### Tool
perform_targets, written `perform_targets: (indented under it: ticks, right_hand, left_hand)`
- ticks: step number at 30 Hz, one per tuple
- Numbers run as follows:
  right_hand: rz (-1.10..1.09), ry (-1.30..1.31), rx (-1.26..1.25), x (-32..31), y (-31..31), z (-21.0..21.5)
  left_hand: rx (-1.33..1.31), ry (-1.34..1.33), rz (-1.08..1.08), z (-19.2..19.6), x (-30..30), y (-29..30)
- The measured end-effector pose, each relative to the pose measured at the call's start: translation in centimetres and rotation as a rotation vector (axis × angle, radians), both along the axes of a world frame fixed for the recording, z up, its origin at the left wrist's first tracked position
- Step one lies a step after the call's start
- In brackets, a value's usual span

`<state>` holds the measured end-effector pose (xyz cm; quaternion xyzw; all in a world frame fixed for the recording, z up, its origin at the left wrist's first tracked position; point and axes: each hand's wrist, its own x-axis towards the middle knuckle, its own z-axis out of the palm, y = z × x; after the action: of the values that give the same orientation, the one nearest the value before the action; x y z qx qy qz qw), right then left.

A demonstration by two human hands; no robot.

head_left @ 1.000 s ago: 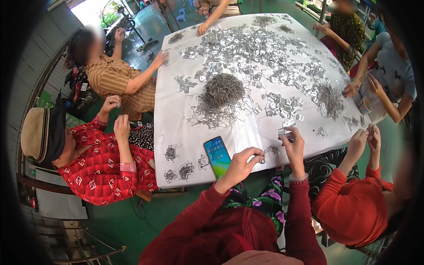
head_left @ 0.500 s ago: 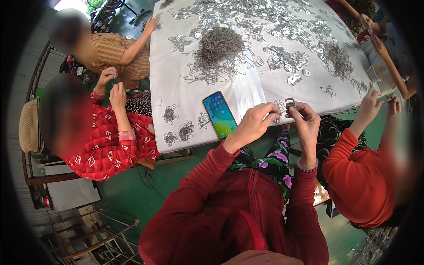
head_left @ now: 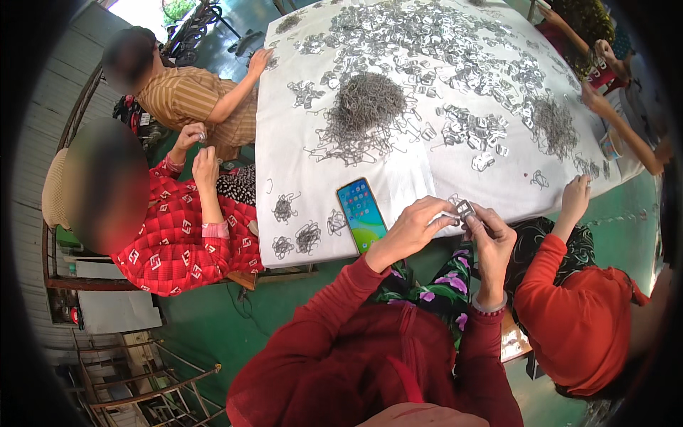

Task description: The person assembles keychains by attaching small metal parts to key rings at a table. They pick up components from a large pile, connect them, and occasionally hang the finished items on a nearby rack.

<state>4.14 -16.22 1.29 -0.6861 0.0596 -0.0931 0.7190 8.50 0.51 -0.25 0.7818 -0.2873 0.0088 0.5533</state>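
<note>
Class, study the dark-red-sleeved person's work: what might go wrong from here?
1. The phone lies near the white table's edge, close to the left hand, which could nudge it off.
2. The right hand pinches a small metal piece near that edge; it might slip and drop.
3. The heap of bent wires looks tangled, so lifting one could drag others.

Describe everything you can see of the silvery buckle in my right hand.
The buckle is small, flat and silvery, apparently metal, a frame with dark openings that seem divided by a bar. It is held tilted in the fingers of the right hand, by the near edge of the white-covered table. The left hand is close beside it; whether it touches the buckle is unclear, and finer detail is too small to tell.
</note>
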Motion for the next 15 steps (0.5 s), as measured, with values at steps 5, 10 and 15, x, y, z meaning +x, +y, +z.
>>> perform_targets:
  ticks: [5,10,15]
  right_hand:
    - [0.032,0.045,-0.132,1.3,-0.5,0.7]
    - [0.019,-0.021,-0.138,1.3,-1.8,0.2]
    - [0.003,-0.152,-0.046,1.7,-1.5,-0.3]
  left_hand:
    - [0.125,0.029,0.310,-4.2,10.2,2.1]
    - [0.549,-0.240,0.440,-12.7,17.7,1.7]
    - [0.413,-0.162,0.444,-10.3,15.9,1.8]
